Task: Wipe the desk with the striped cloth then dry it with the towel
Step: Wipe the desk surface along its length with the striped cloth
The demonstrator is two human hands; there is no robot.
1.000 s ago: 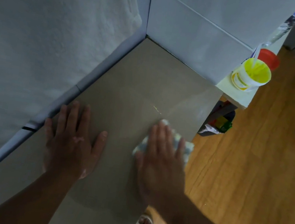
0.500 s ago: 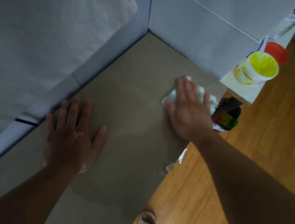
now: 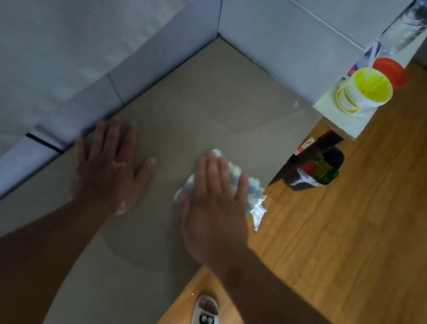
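The grey-brown desk (image 3: pixel 210 101) runs into a corner of pale walls. My right hand (image 3: pixel 214 206) lies flat with straight fingers on a pale blue and white cloth (image 3: pixel 253 189), pressing it onto the desk near the right edge. Most of the cloth is hidden under my palm; its stripes are hard to make out. My left hand (image 3: pixel 108 171) rests flat on the desk with fingers spread, near the left wall. A large white towel (image 3: pixel 60 30) hangs at the upper left.
A white ledge (image 3: pixel 341 119) at the far right holds a yellow-lined tub (image 3: pixel 364 92), a red lid (image 3: pixel 391 71) and a clear bottle (image 3: pixel 410 24). A scrap of white paper (image 3: pixel 258 215) is at the desk's edge. Below are a wooden floor, a bin (image 3: pixel 315 170) and my slippered foot (image 3: pixel 205 322).
My right hand slid the cloth out to the far right part of the desk, then back toward me. My left hand stayed flat in place.
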